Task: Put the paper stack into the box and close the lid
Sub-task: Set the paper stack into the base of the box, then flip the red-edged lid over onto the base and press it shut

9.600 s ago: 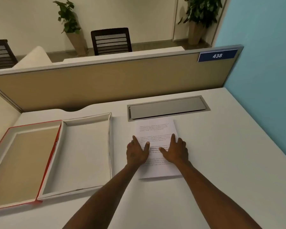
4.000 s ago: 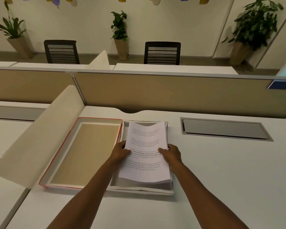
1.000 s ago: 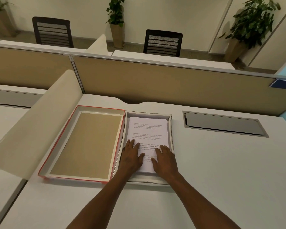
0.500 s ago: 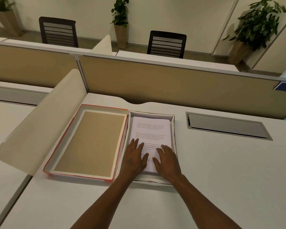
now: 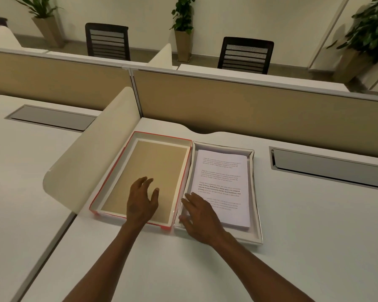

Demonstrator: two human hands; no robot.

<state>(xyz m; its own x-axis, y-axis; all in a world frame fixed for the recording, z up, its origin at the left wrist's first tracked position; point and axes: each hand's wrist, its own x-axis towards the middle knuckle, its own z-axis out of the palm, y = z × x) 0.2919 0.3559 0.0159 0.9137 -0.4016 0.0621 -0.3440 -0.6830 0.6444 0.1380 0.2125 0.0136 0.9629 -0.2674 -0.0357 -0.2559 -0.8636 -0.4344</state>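
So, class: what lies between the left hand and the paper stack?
In the head view, between left hand and paper stack lie the lid's red-edged wall and the box's wall.

White desks (image 5: 314,247), tan partition (image 5: 249,105), two black chairs (image 5: 246,55)

White bench (image 5: 314,247) with two trays.
An open box (image 5: 256,192) and its red-edged lid (image 5: 109,182) lie touching, side by side.

The top sheet of the paper stack (image 5: 223,184) has small printed lines. The words are too tiny to read.
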